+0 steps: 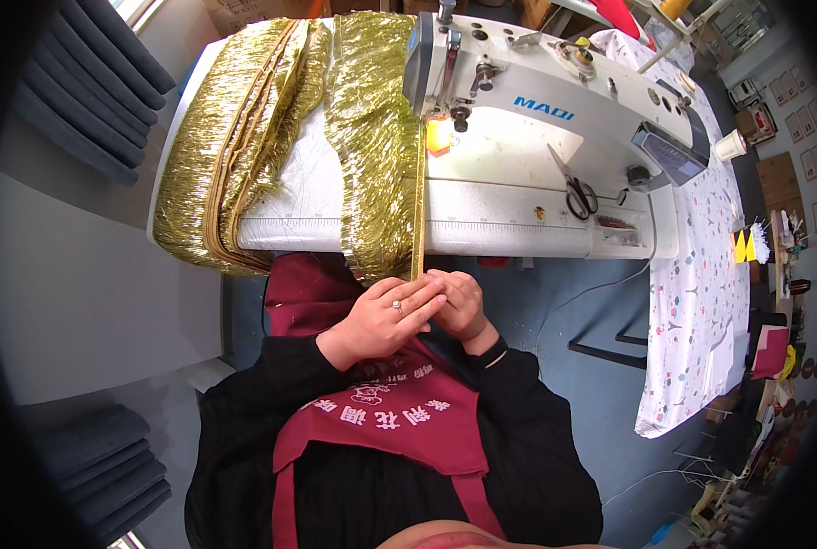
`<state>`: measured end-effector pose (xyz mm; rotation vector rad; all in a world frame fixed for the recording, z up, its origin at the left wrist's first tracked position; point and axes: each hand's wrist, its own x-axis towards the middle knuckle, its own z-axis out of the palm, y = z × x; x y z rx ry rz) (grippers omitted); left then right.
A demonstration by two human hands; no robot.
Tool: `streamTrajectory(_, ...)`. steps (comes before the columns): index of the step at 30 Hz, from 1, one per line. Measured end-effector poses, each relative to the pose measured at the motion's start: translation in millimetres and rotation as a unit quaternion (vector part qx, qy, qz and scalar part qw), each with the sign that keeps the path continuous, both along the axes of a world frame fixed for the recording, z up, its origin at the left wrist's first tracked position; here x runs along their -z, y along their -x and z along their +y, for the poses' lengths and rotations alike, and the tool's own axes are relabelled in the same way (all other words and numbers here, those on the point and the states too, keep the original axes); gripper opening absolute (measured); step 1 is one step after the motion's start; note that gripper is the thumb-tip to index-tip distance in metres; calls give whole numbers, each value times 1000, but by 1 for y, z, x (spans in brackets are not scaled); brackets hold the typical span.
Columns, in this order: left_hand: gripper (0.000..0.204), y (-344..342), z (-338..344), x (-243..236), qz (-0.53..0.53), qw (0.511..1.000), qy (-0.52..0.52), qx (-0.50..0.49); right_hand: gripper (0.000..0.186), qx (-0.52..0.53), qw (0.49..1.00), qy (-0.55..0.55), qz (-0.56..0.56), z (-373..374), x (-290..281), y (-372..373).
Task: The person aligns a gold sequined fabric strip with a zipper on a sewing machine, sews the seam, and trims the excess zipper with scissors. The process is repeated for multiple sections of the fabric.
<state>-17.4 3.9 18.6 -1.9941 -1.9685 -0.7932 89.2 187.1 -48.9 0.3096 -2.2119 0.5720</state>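
Just off the front edge of the sewing machine table, my left hand point(381, 316) and my right hand point(462, 304) meet, fingers closed together. A ring shows on a finger of the left. Between them, the narrow gold edge band of a metallic fringe trim point(376, 165) is pinched; the exact grip is hidden behind the fingers. From there the band runs straight up to the needle area of the white sewing machine point(536, 87). The fringe strands spread left of the band and hang over the table's front edge.
A folded stack of gold fringe point(193, 156) covers the table's left end. Black-handled scissors point(578, 194) lie right of the needle, near a small tray point(617, 231). A paper cup point(730, 145) stands behind the machine's right end. Patterned cloth point(701, 320) drapes at right.
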Motion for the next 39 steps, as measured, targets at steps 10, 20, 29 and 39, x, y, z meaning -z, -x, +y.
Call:
streamTrajectory(10,42,18,10,-18,26,999,8,27,42,40,995,32,90,-1,-13,14)
streamTrajectory(20,38,37,-3,-37,15,998,-57,30,60,81,994,46,-53,24,-39,52)
streamTrajectory(29,35,27,5,-15,-29,991,73,110,53,169,884,-275,-339,-57,1,85)
streamTrajectory(39,26,18,10,23,-56,990,84,95,9,150,970,52,-184,4,30,3)
